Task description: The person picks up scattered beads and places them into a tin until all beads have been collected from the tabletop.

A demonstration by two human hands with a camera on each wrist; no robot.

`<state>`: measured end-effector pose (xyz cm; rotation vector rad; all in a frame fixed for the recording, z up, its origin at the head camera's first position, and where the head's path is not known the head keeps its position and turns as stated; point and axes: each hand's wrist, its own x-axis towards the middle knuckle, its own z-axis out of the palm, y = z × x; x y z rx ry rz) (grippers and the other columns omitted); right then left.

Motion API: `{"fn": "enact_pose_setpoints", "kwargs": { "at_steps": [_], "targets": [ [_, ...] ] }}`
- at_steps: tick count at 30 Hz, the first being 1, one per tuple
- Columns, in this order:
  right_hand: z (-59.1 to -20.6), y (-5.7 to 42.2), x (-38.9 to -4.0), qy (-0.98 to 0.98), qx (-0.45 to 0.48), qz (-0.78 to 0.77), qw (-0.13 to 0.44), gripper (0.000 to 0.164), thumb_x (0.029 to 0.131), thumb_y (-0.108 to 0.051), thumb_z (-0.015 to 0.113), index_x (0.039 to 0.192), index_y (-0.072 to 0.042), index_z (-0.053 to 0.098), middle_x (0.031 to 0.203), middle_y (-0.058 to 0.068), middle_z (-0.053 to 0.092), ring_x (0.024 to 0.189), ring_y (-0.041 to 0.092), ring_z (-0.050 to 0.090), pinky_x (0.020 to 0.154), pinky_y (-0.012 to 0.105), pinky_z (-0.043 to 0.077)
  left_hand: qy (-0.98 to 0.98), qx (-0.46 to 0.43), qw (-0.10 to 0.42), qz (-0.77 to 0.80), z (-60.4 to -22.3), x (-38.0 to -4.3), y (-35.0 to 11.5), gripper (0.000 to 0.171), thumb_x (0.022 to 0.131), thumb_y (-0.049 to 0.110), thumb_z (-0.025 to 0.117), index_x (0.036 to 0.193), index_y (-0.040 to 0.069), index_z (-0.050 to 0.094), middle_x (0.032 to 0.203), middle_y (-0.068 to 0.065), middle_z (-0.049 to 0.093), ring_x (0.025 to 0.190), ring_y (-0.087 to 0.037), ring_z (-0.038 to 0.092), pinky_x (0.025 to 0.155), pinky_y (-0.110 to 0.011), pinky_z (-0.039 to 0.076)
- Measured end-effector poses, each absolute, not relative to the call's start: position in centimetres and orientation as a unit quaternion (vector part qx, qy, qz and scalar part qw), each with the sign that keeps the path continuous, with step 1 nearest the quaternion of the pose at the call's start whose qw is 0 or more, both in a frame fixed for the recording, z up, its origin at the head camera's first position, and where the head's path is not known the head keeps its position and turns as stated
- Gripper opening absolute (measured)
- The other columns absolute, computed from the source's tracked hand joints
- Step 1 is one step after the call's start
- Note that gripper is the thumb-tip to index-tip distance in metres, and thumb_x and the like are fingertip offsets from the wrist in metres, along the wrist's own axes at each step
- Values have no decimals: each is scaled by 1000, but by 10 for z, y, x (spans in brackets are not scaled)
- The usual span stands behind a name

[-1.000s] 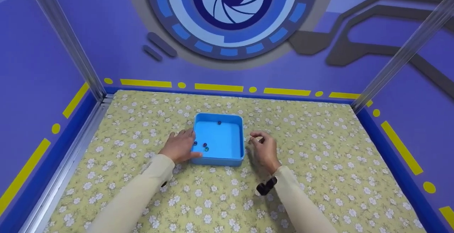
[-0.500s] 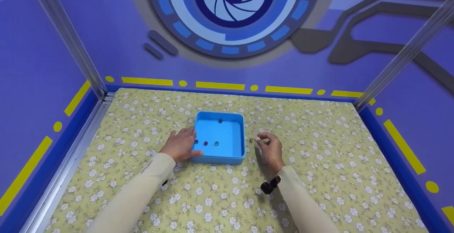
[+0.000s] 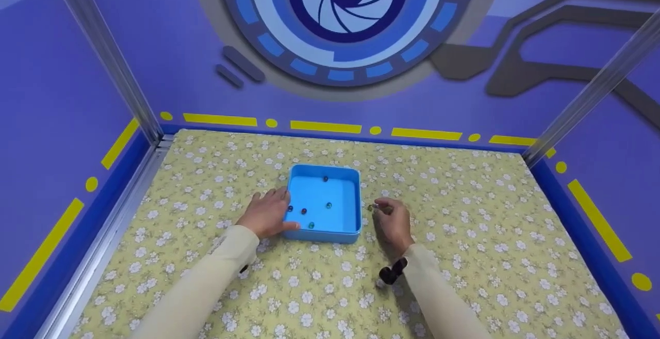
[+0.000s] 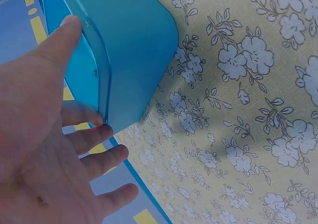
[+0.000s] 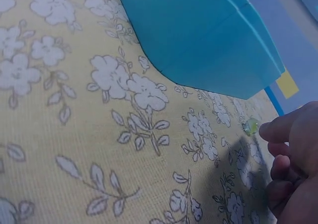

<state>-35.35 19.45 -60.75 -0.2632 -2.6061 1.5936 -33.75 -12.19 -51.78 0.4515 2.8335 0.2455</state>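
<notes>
In the head view a square blue box (image 3: 325, 233) stands on the floral cloth, with several small marbles inside, among them a green marble (image 3: 311, 225) and a dark red marble (image 3: 304, 211). My left hand (image 3: 266, 213) lies against the box's left side, its thumb over the front-left rim; the left wrist view shows the other fingers spread loosely at the edge. Right of the box, my right hand (image 3: 394, 223) has its fingertips right at a clear yellow-green marble (image 5: 251, 126). The right thumb and curled fingers overlap, so I cannot tell whether they pinch it.
The floral cloth (image 3: 464, 256) covers the whole table. Blue printed panels (image 3: 170, 45) wall in the back and both sides, with metal posts (image 3: 103, 50) at the corners. Yellow dashes run along the panels' lower edge.
My right hand drew back from the box, leaving the yellow-green marble on the cloth, then came back to it. One green marble rolled right inside the box; another now shows near the front wall.
</notes>
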Motion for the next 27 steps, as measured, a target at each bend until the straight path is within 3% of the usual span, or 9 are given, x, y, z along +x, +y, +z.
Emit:
{"fn": "enact_pose_setpoints", "kwargs": {
  "at_steps": [19,27],
  "targets": [
    [-614,186,-359,-808,-125,575,13,20,90,-4,65,110,-4,69,107,13,68,98,25,64,84,35,54,975,155,131,92,-519,-335,-122,90,86,56,64,151,3,31,159,-14,28,145,-35,29,115,-61,23],
    [-615,186,-363,-866,-83,490,49,16,88,-3,66,101,-6,74,102,11,71,96,25,65,86,41,53,975,161,124,84,-520,-337,-123,90,86,56,65,150,3,32,158,-14,30,144,-36,32,114,-61,25]
  ]
}}
